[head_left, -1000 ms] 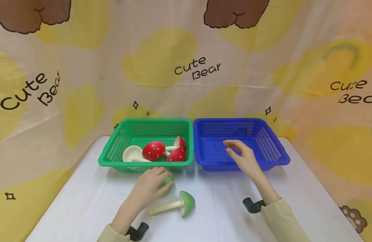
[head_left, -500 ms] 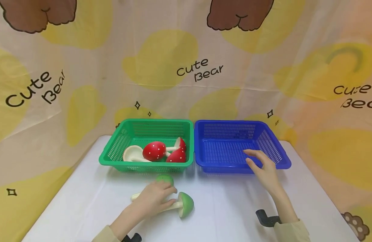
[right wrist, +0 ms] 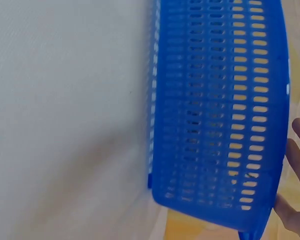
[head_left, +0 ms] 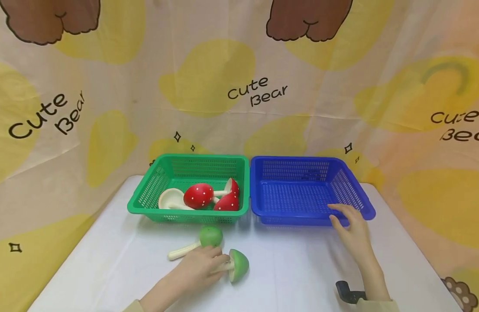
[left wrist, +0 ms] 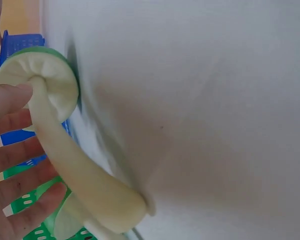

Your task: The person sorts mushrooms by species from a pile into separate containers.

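Observation:
In the head view my left hand (head_left: 200,265) is at the stem of a green-capped toy mushroom (head_left: 238,265) lying on its side on the table. The left wrist view shows the thumb at the pale stem (left wrist: 80,170) just below the cap, with the fingers along the stem's other side. Just behind it lies a second green-capped mushroom (head_left: 211,236), its stem pointing left. My right hand (head_left: 354,229) hovers by the front right corner of the blue basket (head_left: 294,215), fingers loosely bent and holding nothing.
A green basket (head_left: 185,212) at the back left holds several red-capped, white-dotted mushrooms (head_left: 198,195). It stands side by side with the blue one, both near the patterned cloth backdrop (head_left: 208,78). White cloth (head_left: 294,268) covers the table.
My left hand has left the rear green mushroom, coming toward me to the front one's stem. My right hand has drawn back and to the right, from over the blue basket to its front corner.

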Action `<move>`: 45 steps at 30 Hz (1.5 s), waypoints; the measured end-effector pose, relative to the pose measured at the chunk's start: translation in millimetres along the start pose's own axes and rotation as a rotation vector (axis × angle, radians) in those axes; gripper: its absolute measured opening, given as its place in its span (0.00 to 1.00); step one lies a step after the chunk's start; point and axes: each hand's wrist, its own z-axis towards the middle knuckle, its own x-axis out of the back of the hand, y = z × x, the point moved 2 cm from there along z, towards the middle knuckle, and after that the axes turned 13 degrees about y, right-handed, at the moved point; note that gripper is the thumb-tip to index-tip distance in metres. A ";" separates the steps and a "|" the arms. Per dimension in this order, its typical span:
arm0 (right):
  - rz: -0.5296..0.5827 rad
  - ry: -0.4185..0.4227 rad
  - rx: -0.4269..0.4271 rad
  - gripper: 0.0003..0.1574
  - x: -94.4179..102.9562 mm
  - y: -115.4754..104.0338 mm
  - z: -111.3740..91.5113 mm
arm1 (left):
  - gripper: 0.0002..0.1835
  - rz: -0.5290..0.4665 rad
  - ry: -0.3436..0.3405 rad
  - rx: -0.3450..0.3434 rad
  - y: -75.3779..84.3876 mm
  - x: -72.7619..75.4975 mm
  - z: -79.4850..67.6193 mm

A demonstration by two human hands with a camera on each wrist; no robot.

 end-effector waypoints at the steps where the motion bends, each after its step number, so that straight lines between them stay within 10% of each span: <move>1: -0.024 0.013 0.023 0.17 0.6 1.9 -0.7 | 0.14 -0.004 -0.006 0.002 0.2 -0.9 -0.9; 27: -0.154 0.173 0.155 0.18 3.2 22.3 -17.3 | 0.26 0.038 0.179 -0.086 5.2 -14.9 -1.3; 45: -0.102 0.178 0.134 0.18 -7.6 20.4 -16.6 | 0.25 0.017 0.166 -0.158 21.1 0.2 67.9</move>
